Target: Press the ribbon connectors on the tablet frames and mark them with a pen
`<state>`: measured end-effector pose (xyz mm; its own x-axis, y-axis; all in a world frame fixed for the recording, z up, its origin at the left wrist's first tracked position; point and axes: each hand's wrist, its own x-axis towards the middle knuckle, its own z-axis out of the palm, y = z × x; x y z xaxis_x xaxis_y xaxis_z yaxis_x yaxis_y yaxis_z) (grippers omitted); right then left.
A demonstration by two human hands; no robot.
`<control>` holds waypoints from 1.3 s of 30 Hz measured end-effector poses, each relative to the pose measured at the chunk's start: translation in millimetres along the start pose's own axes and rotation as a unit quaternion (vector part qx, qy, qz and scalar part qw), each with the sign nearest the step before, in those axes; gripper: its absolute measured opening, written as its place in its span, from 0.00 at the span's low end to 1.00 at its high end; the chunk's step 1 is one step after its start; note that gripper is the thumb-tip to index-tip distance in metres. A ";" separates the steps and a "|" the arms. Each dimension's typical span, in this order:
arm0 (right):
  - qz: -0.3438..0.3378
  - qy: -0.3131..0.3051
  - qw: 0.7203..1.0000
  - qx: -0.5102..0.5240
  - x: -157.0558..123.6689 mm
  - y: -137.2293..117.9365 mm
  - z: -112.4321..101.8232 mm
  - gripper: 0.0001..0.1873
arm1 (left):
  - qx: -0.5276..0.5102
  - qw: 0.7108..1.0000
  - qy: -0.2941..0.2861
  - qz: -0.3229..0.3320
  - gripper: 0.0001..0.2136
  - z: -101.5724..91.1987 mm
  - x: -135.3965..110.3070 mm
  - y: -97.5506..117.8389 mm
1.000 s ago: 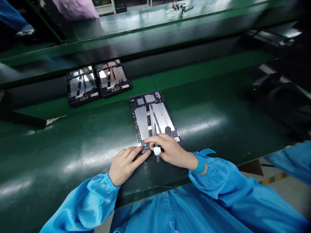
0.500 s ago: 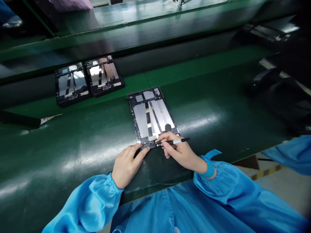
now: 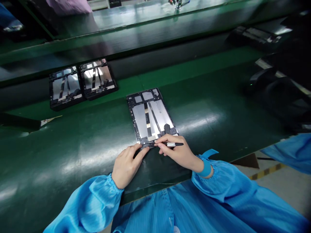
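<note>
An opened tablet back frame [image 3: 150, 116] with silver panels and a dark border lies on the green conveyor belt [image 3: 73, 142] in front of me. My left hand [image 3: 126, 165] rests on the belt with its fingertips pressed on the frame's near left corner, holding nothing. My right hand [image 3: 176, 152] pinches a thin black tool with a white band [image 3: 170, 144], held level, its tip at the frame's near edge. Both arms wear blue sleeves, and a blue strap circles my right wrist.
Two more opened frames [image 3: 81, 81] lie side by side on the belt at the back left. A raised green rail [image 3: 145, 32] runs behind the belt. Dark equipment [image 3: 279, 84] stands at the right. A purple-clad person [image 3: 70, 5] is at the far top left.
The tool in my right hand swung from pointing away over the frame to lying level, tip leftward at the near edge. The two far frames have drifted left. My left hand stayed put.
</note>
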<state>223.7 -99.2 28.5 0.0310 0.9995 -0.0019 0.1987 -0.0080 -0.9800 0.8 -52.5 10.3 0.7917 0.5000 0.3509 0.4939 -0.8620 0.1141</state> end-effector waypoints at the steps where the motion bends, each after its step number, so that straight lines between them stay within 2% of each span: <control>1: -0.017 0.000 1.000 -0.010 0.3 0.2 -0.2 0.06 | 0.001 1.000 0.000 0.000 0.14 -0.3 0.1 -0.1; 4: -0.045 -0.008 0.999 -0.030 0.5 1.9 -3.4 0.06 | 0.000 1.000 -0.003 0.001 0.15 -0.5 -0.3 -0.1; 10: 0.026 0.018 0.999 0.002 -3.7 7.2 -18.3 0.07 | -0.003 1.000 -0.013 -0.003 0.16 1.8 -1.5 0.5; 14: 0.029 0.037 0.999 0.009 -5.7 6.5 -21.9 0.07 | -0.003 1.000 -0.010 0.002 0.15 1.5 -3.0 -1.8; 17: -0.003 -0.016 1.000 0.016 -4.8 4.5 -17.4 0.08 | -0.008 1.000 -0.002 0.013 0.16 -0.7 -5.5 -4.5; 20: -0.063 -0.071 0.996 0.002 -2.5 2.4 -11.6 0.09 | -0.023 0.999 0.013 0.018 0.15 -3.2 -7.0 -5.8; 23: -0.109 -0.082 0.990 -0.027 -0.7 0.5 -9.0 0.09 | -0.031 0.999 0.020 0.017 0.15 -3.9 -6.4 -5.4; 26: -0.119 -0.095 0.988 -0.042 0.2 -2.1 -8.3 0.08 | -0.035 0.999 0.023 0.018 0.15 -2.5 -4.9 -5.7; 28: -0.093 -0.106 0.990 -0.031 0.8 -3.9 -8.7 0.07 | -0.035 0.999 0.023 0.017 0.15 -1.5 -4.6 -7.5; 31: 0.010 -0.116 0.993 0.031 0.5 -5.2 -14.8 0.07 | -0.039 0.999 0.028 0.026 0.15 -2.9 -6.1 -10.1; 34: 0.095 -0.105 0.987 0.071 -4.4 -2.8 -30.7 0.08 | -0.064 0.995 0.038 0.061 0.15 -7.7 -7.3 -4.5; 36: 0.127 -0.110 0.984 0.056 -10.1 0.8 -43.4 0.08 | -0.091 0.991 0.021 0.097 0.14 -9.6 -5.6 6.3; 39: 0.151 -0.146 0.978 0.007 -17.6 5.7 -56.7 0.10 | -0.096 0.982 -0.045 0.154 0.15 -6.7 0.3 26.4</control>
<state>279.8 -118.6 34.2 -0.1952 0.9178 -0.3457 0.2100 -0.3052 -0.9288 11.6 -75.6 19.7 0.9263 0.2101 0.3129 0.1552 -0.9692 0.1914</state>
